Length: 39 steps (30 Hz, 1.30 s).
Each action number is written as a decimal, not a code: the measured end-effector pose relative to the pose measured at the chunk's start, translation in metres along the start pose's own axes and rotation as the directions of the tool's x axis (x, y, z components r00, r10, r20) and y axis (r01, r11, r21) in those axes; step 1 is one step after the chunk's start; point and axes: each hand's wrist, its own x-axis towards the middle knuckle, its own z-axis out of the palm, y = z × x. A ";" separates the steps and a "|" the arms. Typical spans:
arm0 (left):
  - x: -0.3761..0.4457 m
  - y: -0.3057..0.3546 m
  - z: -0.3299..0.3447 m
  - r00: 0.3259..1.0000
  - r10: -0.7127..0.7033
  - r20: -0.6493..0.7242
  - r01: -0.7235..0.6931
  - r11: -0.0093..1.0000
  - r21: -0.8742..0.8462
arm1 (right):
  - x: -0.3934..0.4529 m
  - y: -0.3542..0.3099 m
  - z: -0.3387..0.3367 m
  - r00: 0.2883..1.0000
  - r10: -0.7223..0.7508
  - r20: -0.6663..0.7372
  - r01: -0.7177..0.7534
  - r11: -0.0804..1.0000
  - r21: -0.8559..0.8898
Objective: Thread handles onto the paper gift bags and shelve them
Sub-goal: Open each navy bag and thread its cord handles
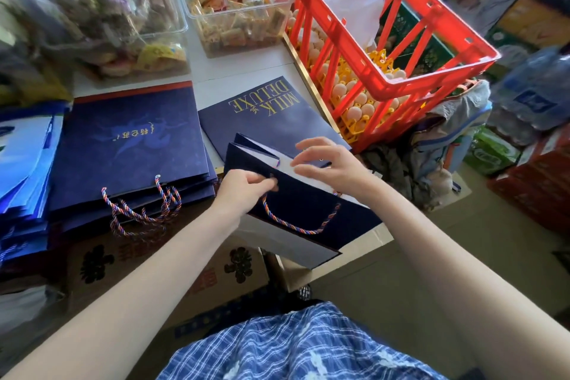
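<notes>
The navy paper gift bag (296,207) being worked sits at the centre of the frame, partly opened, its lower edge overhanging the near edge of the white worktop (240,74). A twisted multicolour rope handle (300,225) hangs in a loop across the bag's near face. The left hand (246,188) is grasping: its fingers are curled and pinch the bag's upper edge at the left end of the handle. The right hand (324,160) is released, fingers spread and lightly bent over the bag's open mouth; whether the fingertips touch the paper cannot be determined. Beneath and behind the bag lies a flat navy bag printed "MILK DELUXE" (265,114). To the left of centre, a stack of finished bags (129,145) lies flat with rope handles trailing off the near edge, and a stack of lighter blue bags (24,170) occupies the left edge of the frame. At the top, two clear plastic bins (182,18) hold wrapped snacks. An orange crate (401,49) of eggs stands at the upper right, against the worktop's right edge. Cardboard boxes (197,268) are below the worktop's near edge. The right side of the frame shows a bare floor (462,256) bordered by stacked cartons and wrapped bottle packs. A blue plaid garment (302,345) fills the bottom centre.
</notes>
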 end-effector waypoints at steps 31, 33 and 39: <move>-0.024 -0.013 -0.017 0.958 -0.281 0.053 0.285 0.932 -0.222 | -0.005 -0.031 0.013 0.925 0.336 0.176 -0.323 0.942 -0.094; -0.024 -0.011 -0.015 0.945 -0.312 0.099 0.327 0.897 -0.298 | -0.022 -0.020 -0.005 0.890 0.395 0.229 -0.362 0.916 -0.174; -0.057 -0.015 0.017 0.904 -0.215 0.370 0.330 0.900 -0.285 | -0.062 -0.009 -0.018 0.943 0.263 0.202 -0.297 0.942 0.158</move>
